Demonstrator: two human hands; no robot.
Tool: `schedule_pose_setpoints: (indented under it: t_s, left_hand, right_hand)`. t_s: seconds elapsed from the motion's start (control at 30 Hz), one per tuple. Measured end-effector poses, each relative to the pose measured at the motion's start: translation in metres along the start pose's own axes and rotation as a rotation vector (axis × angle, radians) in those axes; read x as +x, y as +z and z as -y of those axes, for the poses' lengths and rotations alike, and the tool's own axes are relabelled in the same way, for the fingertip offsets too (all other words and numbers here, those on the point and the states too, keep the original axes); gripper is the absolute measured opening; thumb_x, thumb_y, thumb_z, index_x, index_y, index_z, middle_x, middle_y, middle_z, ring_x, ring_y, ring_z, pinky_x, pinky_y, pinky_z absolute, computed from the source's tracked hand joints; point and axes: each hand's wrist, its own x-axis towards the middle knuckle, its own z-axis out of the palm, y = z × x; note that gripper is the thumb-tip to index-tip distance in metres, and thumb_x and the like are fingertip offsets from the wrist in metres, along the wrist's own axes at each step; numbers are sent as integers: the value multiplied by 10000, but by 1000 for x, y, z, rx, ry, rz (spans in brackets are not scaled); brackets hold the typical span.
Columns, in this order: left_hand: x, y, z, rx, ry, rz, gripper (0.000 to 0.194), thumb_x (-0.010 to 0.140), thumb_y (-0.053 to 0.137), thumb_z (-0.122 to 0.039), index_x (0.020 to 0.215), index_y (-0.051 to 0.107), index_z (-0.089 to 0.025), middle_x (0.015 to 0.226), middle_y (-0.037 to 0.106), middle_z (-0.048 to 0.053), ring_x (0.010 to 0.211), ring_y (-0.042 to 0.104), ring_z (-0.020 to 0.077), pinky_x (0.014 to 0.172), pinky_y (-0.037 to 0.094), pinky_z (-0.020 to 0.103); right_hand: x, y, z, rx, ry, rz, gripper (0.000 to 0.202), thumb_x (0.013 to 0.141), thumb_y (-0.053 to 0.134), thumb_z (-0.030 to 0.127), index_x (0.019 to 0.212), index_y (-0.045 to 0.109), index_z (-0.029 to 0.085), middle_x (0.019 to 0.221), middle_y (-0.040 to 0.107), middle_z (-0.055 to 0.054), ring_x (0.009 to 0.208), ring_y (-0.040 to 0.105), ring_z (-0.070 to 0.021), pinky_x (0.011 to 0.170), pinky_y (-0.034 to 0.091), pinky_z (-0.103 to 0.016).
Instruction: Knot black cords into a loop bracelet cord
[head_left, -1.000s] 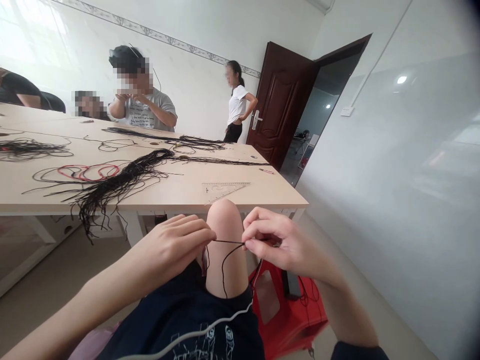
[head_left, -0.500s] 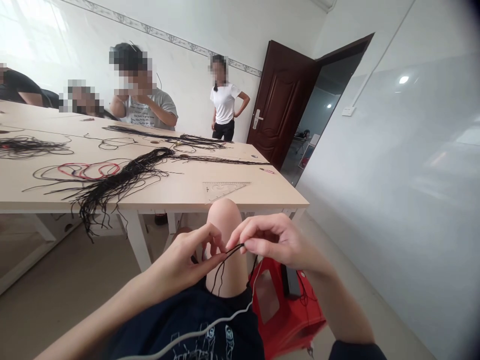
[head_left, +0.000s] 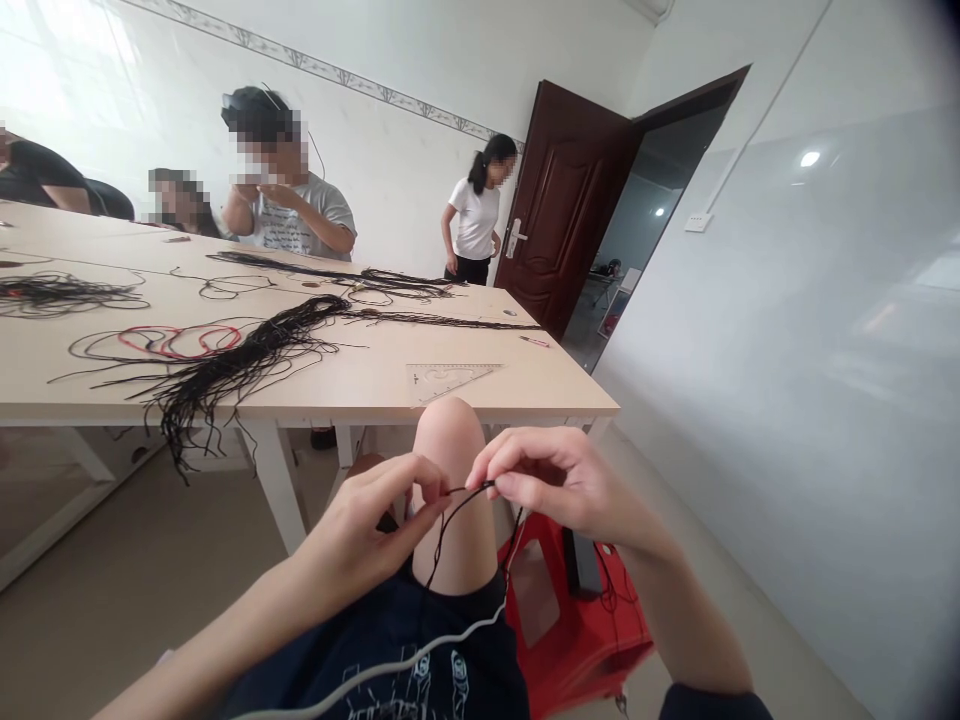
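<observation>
Above my raised knee, a thin black cord [head_left: 441, 535] is stretched between both hands. My left hand [head_left: 394, 495] pinches one strand between thumb and forefinger. With thumb and fingertips closed, my right hand [head_left: 547, 480] grips the cord where its strands come together. One length loops down over the knee from the right fingertips, and more black cord hangs below the right hand. Any knot inside the right fingers is hidden. A big bundle of black cords [head_left: 251, 365] lies on the table beyond, its loose ends drooping over the front edge.
On the table [head_left: 360, 385] are a clear set square [head_left: 450, 378], a red cord [head_left: 217, 343] and further black cords [head_left: 60, 293]. A red stool [head_left: 570, 640] carrying a black box [head_left: 581, 565] stands at my right. Several people are behind the table, one near the open door [head_left: 566, 200].
My left hand has drawn slightly left and up, widening the gap to my right hand and pulling a strand taut. The person in the white shirt has turned and stepped toward the door.
</observation>
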Motion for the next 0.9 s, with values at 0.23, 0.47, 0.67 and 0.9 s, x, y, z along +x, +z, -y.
schedule_pose_setpoints:
  t_s: [0.23,0.47,0.67,0.9]
  left_hand:
    - [1,-10,7,129,249,-10,192,787,500,-30,725,428,-197,761,588,-4,650,547,90,592,441,191]
    - [-6,-13,-17,194,264,-181,142,775,496,-45,815,506,-180,882,549,42,737,543,120,608,467,237]
    - [-1,-21,-43,594,719,101,204,848,398,-77,876,592,-132,724,619,40,638,545,158,573,428,323]
    - [-1,-17,-22,736,687,-28,202,847,392,-64,865,585,-119,712,595,62,626,508,165,554,398,322]
  right_hand:
    - [-3,-1,2,-46,11,-37,135,832,508,119,799,634,154,906,649,-37,729,586,-104,627,469,-222]
    - [-1,-1,1,-91,15,-55,136,839,510,131,777,630,149,923,632,-38,652,525,-79,539,406,-192]
    - [0,2,3,-105,15,-58,133,824,509,87,772,621,134,888,617,-29,635,499,-62,530,387,-173]
    - [-2,1,3,-95,8,-59,132,802,512,54,766,617,125,861,600,-24,619,489,-54,529,382,-171]
